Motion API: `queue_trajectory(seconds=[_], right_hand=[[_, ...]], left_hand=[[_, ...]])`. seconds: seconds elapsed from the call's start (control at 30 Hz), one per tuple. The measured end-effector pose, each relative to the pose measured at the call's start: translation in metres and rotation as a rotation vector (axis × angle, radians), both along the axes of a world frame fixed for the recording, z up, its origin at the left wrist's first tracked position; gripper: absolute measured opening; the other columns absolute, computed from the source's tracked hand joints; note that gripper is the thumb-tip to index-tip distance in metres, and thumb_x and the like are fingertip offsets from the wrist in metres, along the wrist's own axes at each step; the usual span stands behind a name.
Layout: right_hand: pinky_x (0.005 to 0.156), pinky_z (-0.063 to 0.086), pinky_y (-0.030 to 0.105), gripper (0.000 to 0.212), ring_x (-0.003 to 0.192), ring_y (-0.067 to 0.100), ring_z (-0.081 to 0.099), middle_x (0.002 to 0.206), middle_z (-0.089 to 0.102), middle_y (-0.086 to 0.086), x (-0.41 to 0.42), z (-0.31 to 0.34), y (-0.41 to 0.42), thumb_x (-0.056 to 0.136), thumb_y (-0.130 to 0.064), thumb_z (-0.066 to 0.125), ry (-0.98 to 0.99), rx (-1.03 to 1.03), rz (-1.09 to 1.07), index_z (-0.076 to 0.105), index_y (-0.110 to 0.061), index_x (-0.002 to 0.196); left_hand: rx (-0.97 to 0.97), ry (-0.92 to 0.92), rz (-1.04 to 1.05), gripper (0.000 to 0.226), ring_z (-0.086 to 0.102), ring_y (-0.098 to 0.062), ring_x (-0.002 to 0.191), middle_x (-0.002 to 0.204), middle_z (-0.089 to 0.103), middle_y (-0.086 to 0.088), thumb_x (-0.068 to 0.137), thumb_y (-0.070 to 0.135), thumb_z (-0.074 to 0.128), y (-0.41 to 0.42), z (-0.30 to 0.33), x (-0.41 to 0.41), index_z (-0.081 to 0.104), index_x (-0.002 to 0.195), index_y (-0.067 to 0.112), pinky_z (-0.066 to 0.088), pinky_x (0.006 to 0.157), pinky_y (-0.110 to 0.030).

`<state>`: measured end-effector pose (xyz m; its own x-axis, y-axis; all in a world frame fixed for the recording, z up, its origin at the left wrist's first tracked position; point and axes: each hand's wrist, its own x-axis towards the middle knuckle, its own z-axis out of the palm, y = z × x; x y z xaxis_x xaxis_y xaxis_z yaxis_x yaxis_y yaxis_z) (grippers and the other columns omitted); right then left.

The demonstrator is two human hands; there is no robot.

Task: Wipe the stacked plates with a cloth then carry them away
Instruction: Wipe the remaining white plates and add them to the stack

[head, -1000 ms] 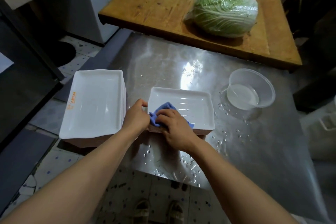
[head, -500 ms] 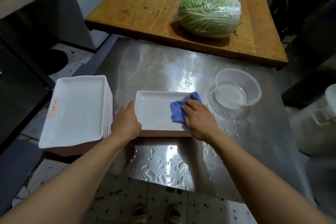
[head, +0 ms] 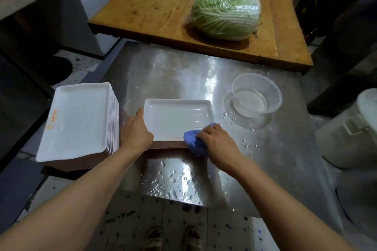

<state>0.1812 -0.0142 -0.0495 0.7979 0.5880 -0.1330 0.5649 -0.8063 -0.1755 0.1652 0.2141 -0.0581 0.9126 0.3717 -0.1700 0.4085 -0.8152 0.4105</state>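
The left hand (head: 136,133) clamps the near-left corner of the short stack of white rectangular plates (head: 175,118) on the wet steel table (head: 183,75), steadying it (judging by the grip) while the right hand (head: 219,142), fingers curled around the bunched blue cloth (head: 193,141), scrubs the near-right rim.

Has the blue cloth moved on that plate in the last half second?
Yes. The blue cloth, held in the right hand, slid from the plate's far right corner, near the clear bowl, to its near right corner.
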Motion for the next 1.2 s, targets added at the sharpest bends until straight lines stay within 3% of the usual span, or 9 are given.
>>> queue_trajectory(seconds=[0.1, 0.2, 0.37, 0.5, 0.6, 0.8, 0.93, 1.1, 1.2], right_hand=[[0.086, 0.041, 0.034, 0.038, 0.107, 0.026, 0.046, 0.116, 0.057, 0.006, -0.003, 0.008, -0.007, 0.075, 0.002, 0.057, 0.058, 0.149, -0.129, 0.061, -0.011, 0.110], [0.083, 0.039, 0.029, 0.045, 0.104, 0.029, 0.051, 0.112, 0.061, 0.010, -0.006, 0.017, -0.023, 0.068, 0.005, 0.067, 0.021, 0.376, -0.349, 0.066, -0.009, 0.111], [0.071, 0.034, 0.022, 0.029, 0.085, 0.026, 0.056, 0.095, 0.066, 0.013, -0.013, 0.030, -0.044, 0.073, 0.008, 0.059, -0.089, 0.607, -0.540, 0.072, -0.006, 0.095], [0.069, 0.053, 0.047, 0.033, 0.080, 0.032, 0.060, 0.090, 0.060, 0.004, -0.019, 0.029, -0.055, 0.078, 0.007, 0.050, -0.018, 0.677, -0.621, 0.071, -0.007, 0.100], [0.066, 0.053, 0.049, 0.035, 0.077, 0.033, 0.061, 0.088, 0.058, 0.002, -0.025, 0.029, -0.058, 0.075, 0.009, 0.050, -0.045, 0.701, -0.644, 0.071, -0.006, 0.098], [0.072, 0.051, 0.036, 0.038, 0.080, 0.027, 0.060, 0.092, 0.064, 0.005, -0.029, 0.035, -0.065, 0.074, 0.009, 0.051, -0.062, 0.686, -0.697, 0.071, -0.009, 0.100], [0.053, 0.047, 0.015, 0.037, 0.067, 0.020, 0.061, 0.090, 0.062, 0.007, -0.027, 0.044, -0.068, 0.078, 0.008, 0.048, -0.047, 0.767, -0.780, 0.070, -0.013, 0.099], [0.081, 0.050, 0.033, 0.039, 0.087, 0.023, 0.061, 0.100, 0.065, 0.009, -0.020, 0.066, -0.083, 0.079, 0.006, 0.051, -0.162, 0.824, -0.860, 0.069, -0.013, 0.108], [0.075, 0.049, 0.020, 0.039, 0.081, 0.013, 0.059, 0.100, 0.064, 0.006, -0.018, 0.081, -0.092, 0.080, 0.006, 0.052, -0.233, 0.854, -0.851, 0.068, -0.016, 0.109]], left_hand=[[0.039, 0.045, 0.016, 0.064, 0.050, -0.042, 0.107, 0.122, 0.046, -0.022, 0.079, 0.000, 0.050, -0.005, 0.006, -0.007, 0.032, 0.137, 0.017, 0.043, 0.085, -0.042], [0.186, -0.033, -0.009, 0.052, 0.049, -0.036, 0.104, 0.123, 0.040, -0.018, 0.085, 0.007, 0.053, -0.020, 0.010, -0.018, 0.039, 0.134, 0.016, 0.040, 0.074, -0.040], [0.306, -0.168, -0.449, 0.035, 0.043, -0.025, 0.109, 0.119, 0.050, -0.005, 0.085, 0.036, 0.063, -0.051, 0.009, -0.022, 0.062, 0.115, 0.019, 0.037, 0.078, -0.036], [0.408, -0.192, -0.609, 0.019, 0.061, -0.030, 0.077, 0.081, 0.064, -0.010, 0.054, 0.003, 0.082, -0.067, 0.017, -0.023, 0.072, 0.069, 0.008, 0.046, 0.054, -0.034], [0.460, -0.264, -0.632, 0.025, 0.059, -0.030, 0.062, 0.064, 0.061, -0.009, 0.039, -0.010, 0.078, -0.068, 0.019, -0.023, 0.065, 0.053, 0.005, 0.041, 0.044, -0.030], [0.432, -0.348, -0.636, 0.034, 0.057, -0.029, 0.063, 0.070, 0.062, -0.007, 0.040, -0.015, 0.072, -0.063, 0.022, -0.031, 0.062, 0.064, 0.006, 0.040, 0.051, -0.032], [0.348, -0.400, -0.567, 0.032, 0.052, -0.029, 0.050, 0.057, 0.056, -0.004, 0.051, -0.011, 0.075, -0.067, 0.046, -0.025, 0.058, 0.070, 0.008, 0.037, 0.048, -0.030], [0.187, -0.541, -0.488, 0.012, 0.052, -0.033, 0.045, 0.056, 0.058, -0.006, 0.081, 0.009, 0.068, -0.093, 0.087, -0.014, 0.056, 0.082, 0.007, 0.024, 0.047, -0.028], [-0.097, -0.558, -0.395, 0.004, 0.047, -0.024, 0.055, 0.064, 0.055, 0.002, 0.092, 0.016, 0.053, -0.109, 0.104, -0.005, 0.052, 0.090, 0.012, 0.023, 0.050, -0.030]])
